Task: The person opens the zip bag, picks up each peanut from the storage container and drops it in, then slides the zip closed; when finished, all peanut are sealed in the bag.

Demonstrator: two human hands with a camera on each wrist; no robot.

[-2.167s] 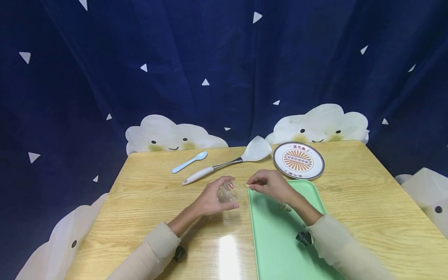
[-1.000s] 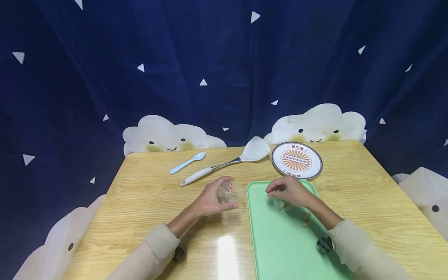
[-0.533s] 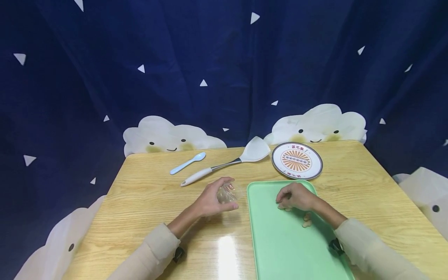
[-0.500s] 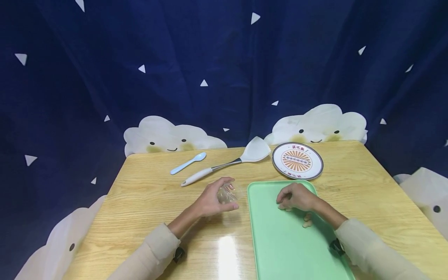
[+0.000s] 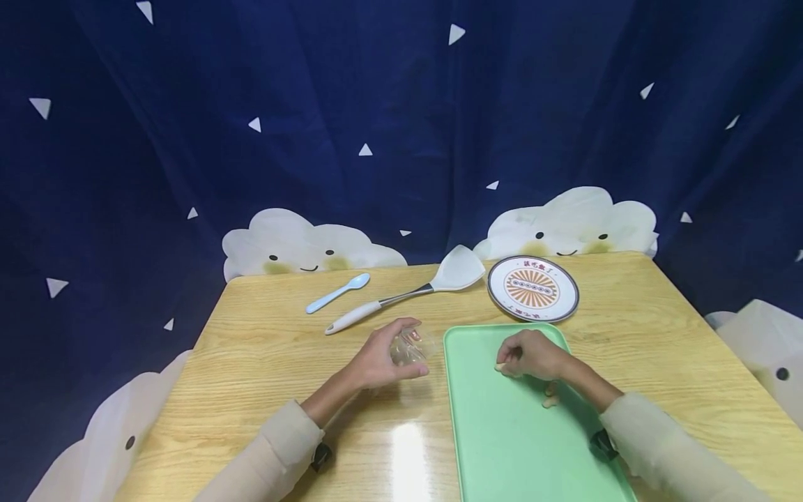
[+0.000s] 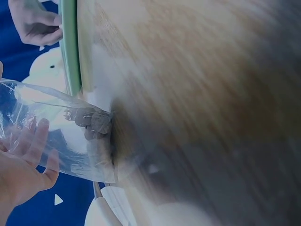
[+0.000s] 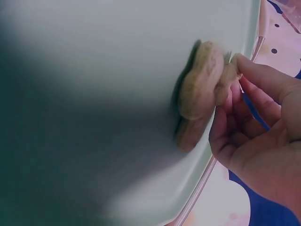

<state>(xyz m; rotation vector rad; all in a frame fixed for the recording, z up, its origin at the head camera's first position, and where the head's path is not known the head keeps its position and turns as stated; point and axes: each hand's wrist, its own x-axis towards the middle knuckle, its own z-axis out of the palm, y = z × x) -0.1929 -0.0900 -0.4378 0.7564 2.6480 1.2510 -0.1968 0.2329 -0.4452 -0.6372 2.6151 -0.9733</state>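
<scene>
My left hand (image 5: 379, 359) grips a clear plastic bag (image 5: 410, 345) above the table, left of the green tray (image 5: 502, 446). In the left wrist view several peanuts (image 6: 94, 123) lie at the bottom of the bag, and the fingers show through the plastic. Over the far part of the tray, my right hand (image 5: 533, 354) pinches a small peanut (image 7: 225, 84) between thumb and fingertips. Right beside it, in the right wrist view, a larger peanut (image 7: 202, 80) lies on the tray, with another peanut (image 7: 190, 134) partly behind it.
Behind the hands lie a light blue spoon (image 5: 339, 293) and a white spatula (image 5: 461, 270) with a long handle. A round patterned plate (image 5: 533, 289) stands just beyond the tray's far edge. A dark blue curtain (image 5: 401, 104) hangs behind the table.
My right hand has moved from beside the bag's mouth rightward over the tray, down to the peanuts, and now pinches one. My left hand with the bag has stayed nearly still.
</scene>
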